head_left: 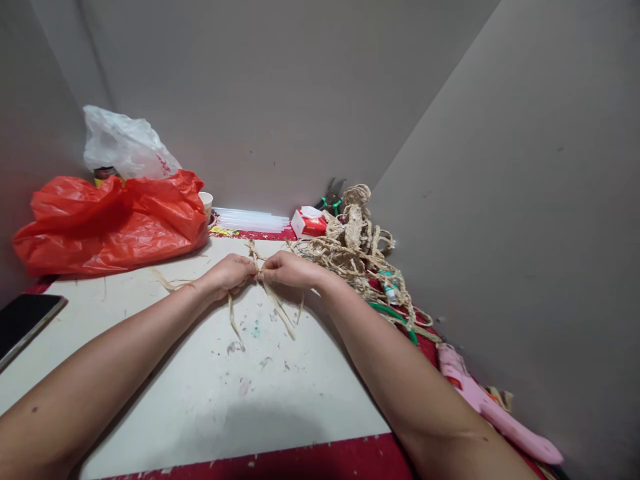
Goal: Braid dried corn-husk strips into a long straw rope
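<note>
My left hand (231,275) and my right hand (289,269) meet over the far part of a white board (200,413). Between them is a braid of straw-coloured fibre (253,251), its plaited end pointing away from me. Both hands are closed, thumbs and fingers pinching the fibre strands where the plait ends. Loose strands (280,310) hang down toward me below the fingers. Other strands stick out to the left, beside my left wrist. My curled fingers hide the exact crossing of the strands.
At right lies a heap of braided rope (350,247), with green-handled pliers (333,203) behind and a pink glue gun (495,407) nearer. A red tissue pack (309,223) and clear sticks (250,220) line the back. At left are a red plastic bag (115,223) and a phone (27,323).
</note>
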Available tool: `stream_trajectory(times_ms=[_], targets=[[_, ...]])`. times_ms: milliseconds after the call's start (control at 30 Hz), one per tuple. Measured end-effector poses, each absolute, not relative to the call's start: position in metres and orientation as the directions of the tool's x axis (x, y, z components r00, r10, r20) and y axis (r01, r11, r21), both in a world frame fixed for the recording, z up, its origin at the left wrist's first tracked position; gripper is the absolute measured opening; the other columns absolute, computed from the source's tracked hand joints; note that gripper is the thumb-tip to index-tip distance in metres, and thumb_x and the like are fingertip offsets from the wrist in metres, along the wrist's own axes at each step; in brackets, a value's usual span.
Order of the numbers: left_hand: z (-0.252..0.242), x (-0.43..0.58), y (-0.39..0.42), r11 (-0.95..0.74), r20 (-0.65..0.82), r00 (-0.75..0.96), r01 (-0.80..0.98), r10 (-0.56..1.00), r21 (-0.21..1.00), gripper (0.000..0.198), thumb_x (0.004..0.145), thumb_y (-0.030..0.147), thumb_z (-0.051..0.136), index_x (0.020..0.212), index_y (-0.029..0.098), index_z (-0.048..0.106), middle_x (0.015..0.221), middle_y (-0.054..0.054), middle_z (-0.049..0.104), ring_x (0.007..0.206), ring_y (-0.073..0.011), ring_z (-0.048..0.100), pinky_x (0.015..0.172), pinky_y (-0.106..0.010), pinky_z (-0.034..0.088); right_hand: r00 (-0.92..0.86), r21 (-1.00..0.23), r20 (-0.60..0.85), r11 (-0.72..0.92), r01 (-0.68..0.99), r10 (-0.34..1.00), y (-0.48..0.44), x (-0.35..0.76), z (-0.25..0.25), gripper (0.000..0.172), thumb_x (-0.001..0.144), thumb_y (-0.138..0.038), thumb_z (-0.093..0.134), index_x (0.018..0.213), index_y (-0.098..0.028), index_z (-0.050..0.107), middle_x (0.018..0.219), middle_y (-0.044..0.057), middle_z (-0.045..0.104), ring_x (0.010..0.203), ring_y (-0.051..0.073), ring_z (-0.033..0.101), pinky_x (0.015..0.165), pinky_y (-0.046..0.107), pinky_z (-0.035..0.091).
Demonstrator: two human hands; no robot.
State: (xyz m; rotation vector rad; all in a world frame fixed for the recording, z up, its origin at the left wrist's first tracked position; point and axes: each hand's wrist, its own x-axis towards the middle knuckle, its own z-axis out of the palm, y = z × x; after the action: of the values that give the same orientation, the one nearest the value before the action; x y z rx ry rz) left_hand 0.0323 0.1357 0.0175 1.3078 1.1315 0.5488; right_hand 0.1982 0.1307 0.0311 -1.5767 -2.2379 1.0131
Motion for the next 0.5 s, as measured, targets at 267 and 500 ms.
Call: stream_trajectory(times_ms=[267,500], targets=[[0.012,0.032,0.136,0.192,-0.299,0.394,0.287,0.869,0.938,0.019,0.073,0.026,0.056,0.057,0.015,0.054,0.034,0.008,0.026,0.029,-0.0043,0.017,0.035,-0.023,0.011,-0.378,-0.776,-0.281,0.023,0.631,0.882,0.126,0.203,0.043,0.023,0.080,-0.029,0.049,0.071,-0.013,0.063,0.043,-0.007,0.033,0.039,0.006,0.024,0.042,0.022,0.018],[0.014,0.028,0.137,0.336,-0.338,0.495,0.096,0.801,0.937,0.020,0.068,0.019,0.054,0.053,0.017,0.041,0.041,0.008,0.024,0.033,-0.0027,0.015,0.036,-0.021,0.006,-0.375,-0.629,-0.156,0.201,0.751,0.914,0.111,0.175,0.040,0.019,0.077,-0.020,0.049,0.063,-0.013,0.061,0.055,0.001,0.054,0.051,0.010,0.042,0.049,0.022,0.029]])
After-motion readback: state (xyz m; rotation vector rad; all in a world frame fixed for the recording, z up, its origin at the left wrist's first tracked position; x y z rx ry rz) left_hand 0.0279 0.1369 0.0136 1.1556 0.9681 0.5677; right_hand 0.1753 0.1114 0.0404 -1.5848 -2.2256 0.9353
